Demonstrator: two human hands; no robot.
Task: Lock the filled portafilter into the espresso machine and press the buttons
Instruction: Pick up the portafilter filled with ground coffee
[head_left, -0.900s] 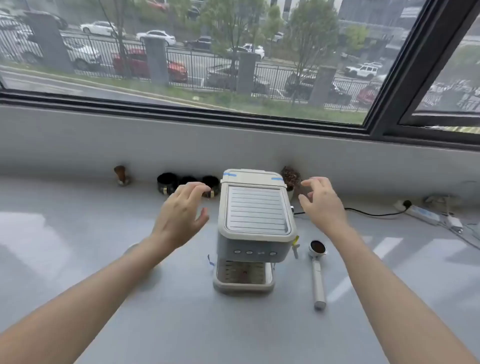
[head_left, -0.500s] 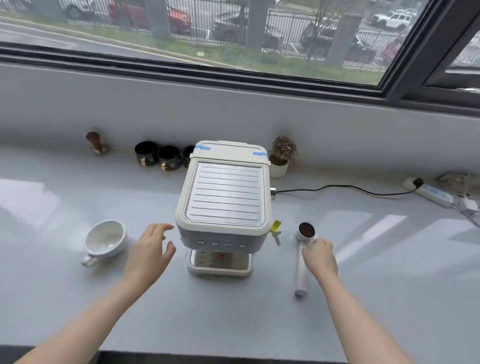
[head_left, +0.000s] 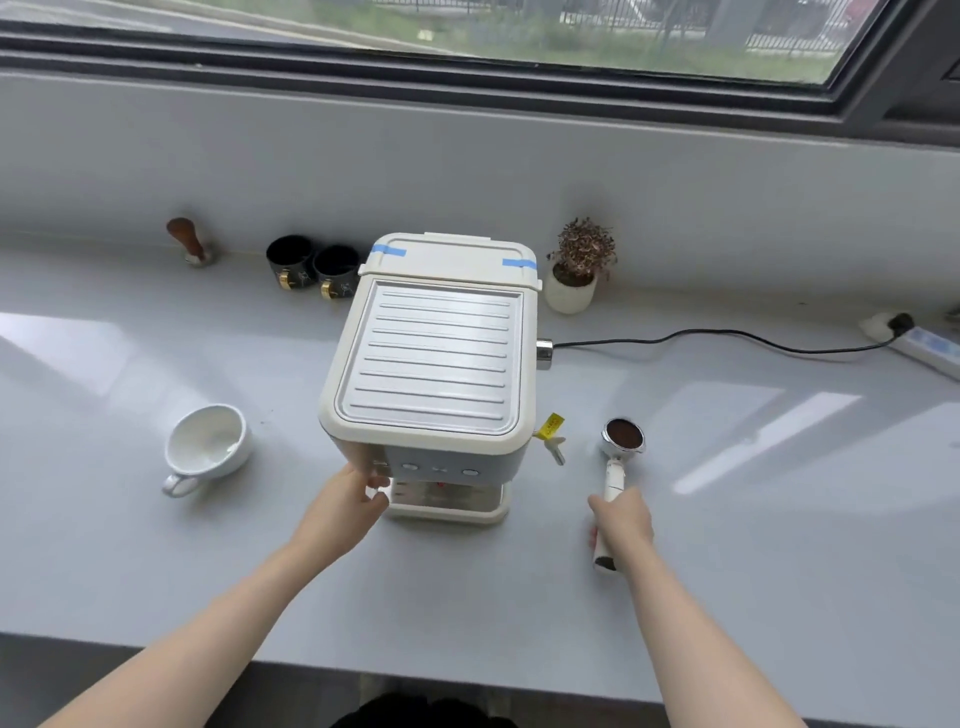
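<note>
Resting on the grey worktop (head_left: 519, 597), the filled portafilter (head_left: 618, 467) is gripped at its white handle by the right hand (head_left: 621, 522), just right of the espresso machine (head_left: 431, 364). The left hand (head_left: 345, 506) is pressed against the machine's lower left front corner, fingers curled and nothing grasped. A white cup (head_left: 208, 447) is seen lying tilted to the left.

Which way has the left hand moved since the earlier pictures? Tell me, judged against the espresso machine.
Yes. The left hand has moved toward the espresso machine: earlier it hovered apart on the machine's left, now it touches the lower left front corner by the buttons.
</note>
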